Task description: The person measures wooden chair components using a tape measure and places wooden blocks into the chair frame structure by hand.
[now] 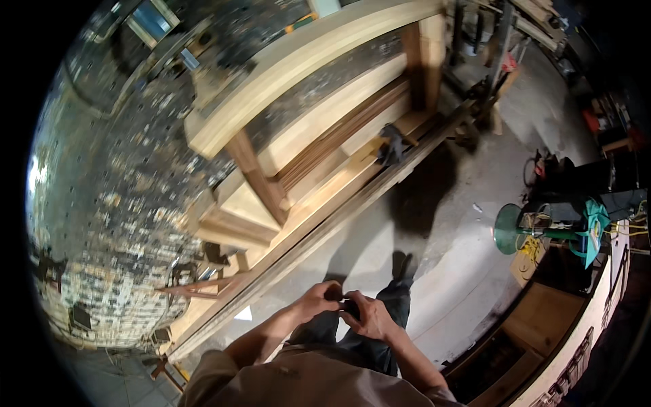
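Observation:
In front of my body, above the floor, my left hand (316, 301) and my right hand (370, 317) meet with fingers curled. Between the fingertips is a small dark object (348, 304), too small and shaded to name. Both hands are apart from the workbench. Beyond them, on the bench, lies a large wooden frame (298, 68) of pale boards with darker brown crosspieces. A black clamp-like tool (392, 145) sits on the pale board along the near bench edge.
The long workbench edge (325, 216) runs diagonally from lower left to upper right. A brown wooden triangle (203, 288) lies at its near left end. To the right stand a green round-topped stand (507, 229) and an open wooden cabinet (542, 315). Grey floor (468, 271) lies between.

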A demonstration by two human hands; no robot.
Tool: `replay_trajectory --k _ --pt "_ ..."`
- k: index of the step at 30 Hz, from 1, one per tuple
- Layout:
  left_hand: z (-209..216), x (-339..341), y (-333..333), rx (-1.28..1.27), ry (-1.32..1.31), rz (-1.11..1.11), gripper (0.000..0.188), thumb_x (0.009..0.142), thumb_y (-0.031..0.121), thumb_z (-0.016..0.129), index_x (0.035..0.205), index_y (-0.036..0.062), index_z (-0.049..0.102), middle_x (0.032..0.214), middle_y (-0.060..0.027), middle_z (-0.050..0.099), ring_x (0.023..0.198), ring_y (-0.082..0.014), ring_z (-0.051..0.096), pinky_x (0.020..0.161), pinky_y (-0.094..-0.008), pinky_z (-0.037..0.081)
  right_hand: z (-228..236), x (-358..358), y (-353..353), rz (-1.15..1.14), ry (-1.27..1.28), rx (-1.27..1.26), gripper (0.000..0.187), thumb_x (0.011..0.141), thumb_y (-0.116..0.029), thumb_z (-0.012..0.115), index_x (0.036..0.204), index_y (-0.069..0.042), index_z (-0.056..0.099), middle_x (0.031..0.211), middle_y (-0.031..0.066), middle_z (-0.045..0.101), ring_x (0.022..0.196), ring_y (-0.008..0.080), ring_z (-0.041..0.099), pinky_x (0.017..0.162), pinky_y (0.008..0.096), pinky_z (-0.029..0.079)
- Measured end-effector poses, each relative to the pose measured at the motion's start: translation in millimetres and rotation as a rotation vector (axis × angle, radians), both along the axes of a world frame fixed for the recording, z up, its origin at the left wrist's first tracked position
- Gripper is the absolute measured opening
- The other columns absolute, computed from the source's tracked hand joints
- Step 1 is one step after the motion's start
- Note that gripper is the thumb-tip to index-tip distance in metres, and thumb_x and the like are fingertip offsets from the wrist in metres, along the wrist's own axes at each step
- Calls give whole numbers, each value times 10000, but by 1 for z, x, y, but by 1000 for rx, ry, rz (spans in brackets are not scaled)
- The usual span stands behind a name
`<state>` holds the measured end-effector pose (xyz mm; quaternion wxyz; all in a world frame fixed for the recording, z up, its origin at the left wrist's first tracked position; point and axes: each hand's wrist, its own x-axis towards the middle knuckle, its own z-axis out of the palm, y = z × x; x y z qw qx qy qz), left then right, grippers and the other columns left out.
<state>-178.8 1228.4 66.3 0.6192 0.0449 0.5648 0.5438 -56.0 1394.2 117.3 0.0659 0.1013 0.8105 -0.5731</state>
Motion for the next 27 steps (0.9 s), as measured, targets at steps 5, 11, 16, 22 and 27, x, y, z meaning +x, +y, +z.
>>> replay_trajectory --k 5,11,16,22,27 --pt "31 -76 64 -10 306 476 283 658 -71 677 853 77 533 761 31 502 691 -71 482 645 -202 399 -61 -47 108 180 -105 -89 295 796 -139 612 1079 -54 612 856 155 651 804 310 639 718 362 505" --pt "-13 -96 174 140 359 812 560 742 4 677 1260 25 466 1069 -80 547 980 -181 520 855 -287 429 -115 -136 207 64 -235 -557 191 941 -173 576 965 -14 681 609 8 557 579 67 509 528 238 408" --pt "-69 -127 253 182 381 543 516 852 96 674 1293 0 425 1109 -68 536 1034 -164 492 933 -300 392 -132 -221 225 -174 142 -656 186 924 -152 602 993 7 670 905 58 642 814 102 568 719 266 465" --pt "-47 -217 210 -503 1216 371 292 877 109 619 1138 -9 562 850 -37 583 702 -109 496 583 -247 387 -122 -351 284 -137 144 -591 220 887 -246 664 818 -38 670 654 -7 540 575 42 418 499 220 302" --pt "-39 -265 70 -898 1991 644 206 910 78 587 1074 -19 664 847 -97 672 690 -152 588 586 -295 464 -76 -463 327 -232 501 -860 168 902 -176 625 853 -17 643 773 51 612 723 117 563 676 228 467"
